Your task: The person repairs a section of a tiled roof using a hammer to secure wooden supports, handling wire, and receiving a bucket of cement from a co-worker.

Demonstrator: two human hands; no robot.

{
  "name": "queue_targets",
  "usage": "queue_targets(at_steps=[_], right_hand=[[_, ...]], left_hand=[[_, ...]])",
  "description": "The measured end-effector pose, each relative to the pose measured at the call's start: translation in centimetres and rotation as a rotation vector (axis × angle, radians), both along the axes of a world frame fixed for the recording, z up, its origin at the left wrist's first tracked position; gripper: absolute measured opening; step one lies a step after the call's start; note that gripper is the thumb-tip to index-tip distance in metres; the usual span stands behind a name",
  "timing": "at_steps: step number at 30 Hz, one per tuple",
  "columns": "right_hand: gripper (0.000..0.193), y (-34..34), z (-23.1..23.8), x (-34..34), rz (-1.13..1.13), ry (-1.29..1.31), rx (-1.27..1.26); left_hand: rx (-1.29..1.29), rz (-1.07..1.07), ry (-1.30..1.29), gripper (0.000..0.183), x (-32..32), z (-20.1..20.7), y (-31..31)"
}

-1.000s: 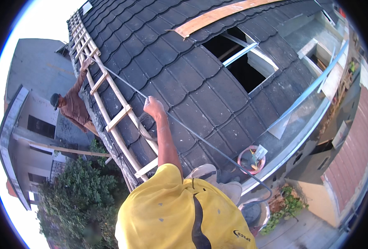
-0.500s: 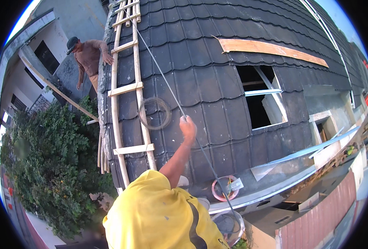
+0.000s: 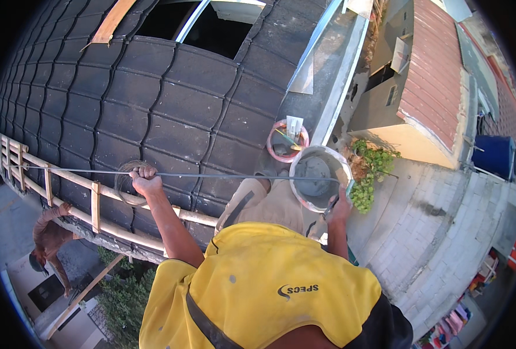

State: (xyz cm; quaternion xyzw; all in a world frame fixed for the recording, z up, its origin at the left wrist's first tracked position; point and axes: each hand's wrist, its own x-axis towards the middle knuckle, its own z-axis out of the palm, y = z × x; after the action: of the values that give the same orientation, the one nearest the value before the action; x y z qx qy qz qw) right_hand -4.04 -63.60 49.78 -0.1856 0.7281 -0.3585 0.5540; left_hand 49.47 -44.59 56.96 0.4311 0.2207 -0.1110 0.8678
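Observation:
My left hand (image 3: 147,181) is closed in a fist round a thin grey rope (image 3: 211,175), held over the dark roof tiles. The rope stretches from the bamboo ladder at the far left across to a pale bucket (image 3: 351,170) with wet grey mortar (image 3: 313,175) inside. At the bucket's near right rim, my right hand (image 3: 340,207) grips its edge, its fingers partly hidden. Just behind my left fist lies a coil of thin wire (image 3: 120,187). Beyond the bucket, a pink-rimmed tub (image 3: 271,145) holds a pale flat-bladed tool (image 3: 294,125).
A bamboo ladder (image 3: 95,206) lies along the roof's left edge. Past it, another person (image 3: 51,232) rests a hand near the ladder. A framed roof opening (image 3: 223,29) and an orange board (image 3: 111,22) are ahead. The roof edge drops toward a lower red roof (image 3: 438,75) at right.
My view has swung right and down toward the bucket. My right hand has come into view at its rim. My left hand still holds the rope.

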Motion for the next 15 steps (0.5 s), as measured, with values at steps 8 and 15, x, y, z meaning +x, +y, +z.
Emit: queue_targets(at_steps=[8,15], right_hand=[[0.026,-2.2,0.7,2.8,-0.193,-0.123,-0.099],[0.031,-4.9,7.4,5.2,-0.172,-0.003,-0.194]], left_hand=[[-0.091,-0.123,0.003,0.054,5.0,-0.4,1.1],[0.199,0.074,-0.020,0.047,9.9,6.7,-3.1]])
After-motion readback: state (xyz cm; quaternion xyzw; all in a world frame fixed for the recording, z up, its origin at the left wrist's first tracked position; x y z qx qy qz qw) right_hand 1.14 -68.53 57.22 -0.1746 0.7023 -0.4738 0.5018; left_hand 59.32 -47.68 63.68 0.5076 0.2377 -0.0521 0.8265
